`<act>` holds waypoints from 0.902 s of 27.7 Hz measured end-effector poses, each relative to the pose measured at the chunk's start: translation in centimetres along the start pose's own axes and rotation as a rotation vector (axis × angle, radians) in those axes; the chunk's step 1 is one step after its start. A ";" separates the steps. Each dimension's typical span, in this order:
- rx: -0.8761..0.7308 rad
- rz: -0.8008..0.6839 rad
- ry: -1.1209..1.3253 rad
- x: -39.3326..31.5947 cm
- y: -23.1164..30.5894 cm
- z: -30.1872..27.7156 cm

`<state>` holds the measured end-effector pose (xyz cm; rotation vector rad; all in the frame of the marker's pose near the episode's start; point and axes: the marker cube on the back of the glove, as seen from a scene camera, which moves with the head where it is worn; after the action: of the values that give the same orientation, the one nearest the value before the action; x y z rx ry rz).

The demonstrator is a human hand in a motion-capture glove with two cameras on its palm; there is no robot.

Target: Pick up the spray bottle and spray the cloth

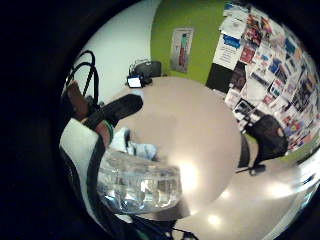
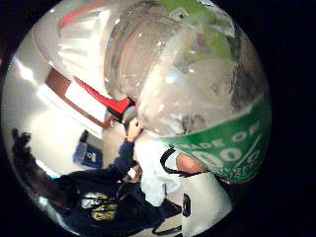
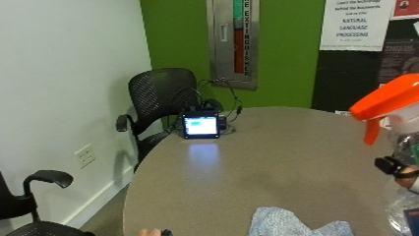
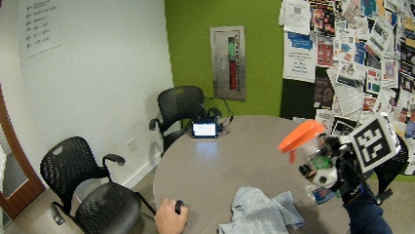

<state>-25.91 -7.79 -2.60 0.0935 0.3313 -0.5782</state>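
My gloved right hand (image 4: 338, 168) grips a clear spray bottle with an orange head (image 4: 299, 136) and holds it up above the right side of the round grey table (image 4: 220, 161). The nozzle points left over the table. A light blue cloth (image 4: 259, 212) lies crumpled on the table near the front edge, below and left of the bottle. In the outside view the orange head (image 3: 393, 98) and my hand (image 3: 399, 170) show at the right edge, and the cloth (image 3: 294, 223) at the bottom. The bottle's clear body (image 1: 137, 185) and green label (image 2: 232, 148) fill the palm views.
A small device with a lit screen (image 3: 200, 125) and cables stands at the table's far edge. The person's bare left hand (image 4: 170, 217) rests at the front edge. Black mesh chairs (image 4: 91, 180) stand left of the table, one (image 3: 160, 98) behind the device.
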 end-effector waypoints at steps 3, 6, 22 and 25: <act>0.076 0.117 -0.091 3.2 0.6 -0.9; 0.151 0.218 -0.289 5.9 1.7 -0.3; 0.212 0.476 -0.604 6.5 0.0 6.2; 0.168 0.456 -0.604 4.3 -2.5 7.2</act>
<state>-21.84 -13.41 2.76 0.1458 -0.3237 -0.1601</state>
